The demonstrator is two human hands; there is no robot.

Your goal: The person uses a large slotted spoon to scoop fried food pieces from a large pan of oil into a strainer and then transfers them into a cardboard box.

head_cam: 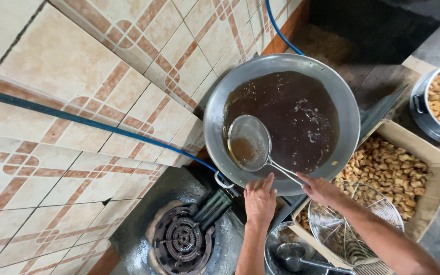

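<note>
1. Left hand [259,199] first: it lies flat on the near rim of the wok [220,109], fingers together and pressed on the metal, pinching nothing.
2. Right hand [318,187] sits just beside it, closed around the wire handle of the strainer [249,142], which tilts down into the pan with its mesh bowl dipping in the liquid at the left side.
3. One wok, and it's a big round steel one, holding dark brown oil [291,114] with a few pale bubbles and crumbs on top.
4. Count from the left: one blue hose [77,118] runs across the wall tiles, and a second blue hose [277,28] drops in from the top behind the wok.
5. One gas burner [183,239], unlit and bare, stands low at the left, near the left forearm.
6. One small metal bowl [276,239] lies below the hands, with one ladle [291,252] resting in it.
7. One wire skimmer basket [355,226] lies under the right forearm.
8. Two lots of golden fried pieces: one cardboard box [434,173] full of them, and one metal pot [423,119] at the far right edge, well apart from the hands.
9. Tiled wall [52,66], cream with terracotta lines, fills the whole left side; the stove top [143,214] is dark, grimy metal.
</note>
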